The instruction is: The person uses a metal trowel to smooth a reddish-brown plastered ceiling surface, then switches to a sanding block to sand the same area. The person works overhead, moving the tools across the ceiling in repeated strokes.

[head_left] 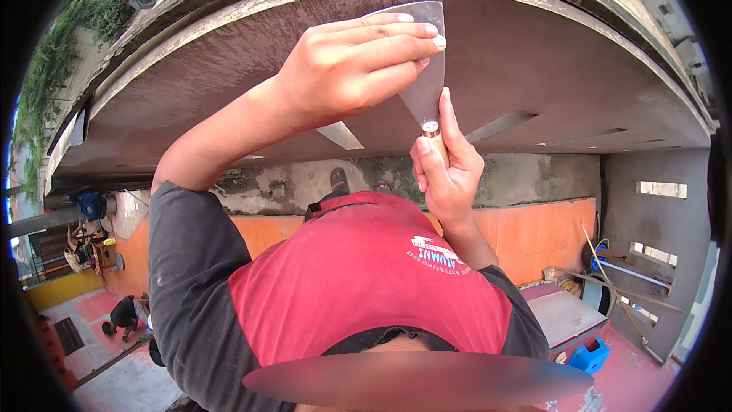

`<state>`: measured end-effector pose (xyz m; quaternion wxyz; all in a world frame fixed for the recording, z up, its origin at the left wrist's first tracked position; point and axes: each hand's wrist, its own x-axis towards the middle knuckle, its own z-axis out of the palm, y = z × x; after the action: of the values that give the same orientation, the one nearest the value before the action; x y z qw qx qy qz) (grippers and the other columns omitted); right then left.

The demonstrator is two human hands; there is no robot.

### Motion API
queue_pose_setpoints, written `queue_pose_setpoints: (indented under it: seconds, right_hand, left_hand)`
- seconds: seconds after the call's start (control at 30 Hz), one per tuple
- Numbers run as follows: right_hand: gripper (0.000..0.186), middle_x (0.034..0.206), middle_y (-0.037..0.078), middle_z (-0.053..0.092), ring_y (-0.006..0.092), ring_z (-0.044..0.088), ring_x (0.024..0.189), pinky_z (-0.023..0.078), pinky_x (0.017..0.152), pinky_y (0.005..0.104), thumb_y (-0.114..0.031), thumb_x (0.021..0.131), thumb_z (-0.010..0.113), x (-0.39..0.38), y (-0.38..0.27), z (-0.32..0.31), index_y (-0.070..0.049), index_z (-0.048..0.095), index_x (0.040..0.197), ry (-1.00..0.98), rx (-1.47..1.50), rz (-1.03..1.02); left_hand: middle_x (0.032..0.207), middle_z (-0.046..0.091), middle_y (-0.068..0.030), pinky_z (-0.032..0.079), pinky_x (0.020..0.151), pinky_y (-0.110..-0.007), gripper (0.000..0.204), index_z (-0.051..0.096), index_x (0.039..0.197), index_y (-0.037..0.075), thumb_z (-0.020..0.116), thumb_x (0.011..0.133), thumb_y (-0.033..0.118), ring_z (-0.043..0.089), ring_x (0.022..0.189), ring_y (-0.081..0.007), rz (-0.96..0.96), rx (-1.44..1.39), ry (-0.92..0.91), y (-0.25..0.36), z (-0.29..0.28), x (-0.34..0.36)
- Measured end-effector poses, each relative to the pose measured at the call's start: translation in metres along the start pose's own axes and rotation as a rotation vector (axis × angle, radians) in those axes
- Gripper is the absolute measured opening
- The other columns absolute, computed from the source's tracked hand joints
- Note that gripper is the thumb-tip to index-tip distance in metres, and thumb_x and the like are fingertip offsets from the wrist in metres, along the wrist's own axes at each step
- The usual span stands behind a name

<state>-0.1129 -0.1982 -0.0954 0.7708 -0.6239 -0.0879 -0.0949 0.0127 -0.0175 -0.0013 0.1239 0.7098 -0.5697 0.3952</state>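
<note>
A putty knife (428,85) with a broad metal blade and a light wooden handle is held up before my chest, blade pointing away from me. My right hand (450,172) is closed round the handle, with a finger stretched up beside the blade's edge. Across the blade's face lie the outstretched fingers of my left hand (358,61), touching it. The left thumb is hidden, so whether it presses from behind cannot be seen.
Beyond the hands curves a grey plastered wall (579,69) with slot openings. An orange wall band (526,233) runs low behind me. At the right are a blue stool (589,355), a bench (564,314) and leaning poles (610,282). Another person (126,314) crouches at the lower left.
</note>
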Motion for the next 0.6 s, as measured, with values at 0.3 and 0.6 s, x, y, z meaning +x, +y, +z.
queue_pose_setpoints:
  seconds: [0.3, 0.6]
  right_hand:
    - [0.062, 0.074, -0.006, 0.055, 0.0003, 0.044, 0.060, 0.039, 0.057, 0.0194, 0.001, 0.100, 0.060, -0.011, 0.008, -0.004, 0.002, 0.040, 0.159, -0.007, -0.013, 0.058]
    - [0.062, 0.074, -0.006, 0.055, 0.0003, 0.045, 0.064, 0.039, 0.062, 0.0183, 0.000, 0.099, 0.061, -0.012, 0.006, 0.003, 0.004, 0.040, 0.158, 0.023, 0.010, 0.081]
  left_hand:
    - [0.111, 0.077, -0.0078, 0.064, 0.094, -0.037, 0.014, 0.071, 0.085, 0.002, 0.074, 0.073, 0.008, 0.076, 0.104, -0.0248, -0.013, -0.034, -0.018, 0.006, 0.006, -0.010]
    - [0.110, 0.077, -0.0086, 0.064, 0.094, -0.038, 0.016, 0.071, 0.086, 0.002, 0.073, 0.072, 0.010, 0.076, 0.106, -0.0254, -0.023, -0.028, -0.010, 0.006, 0.006, -0.008]
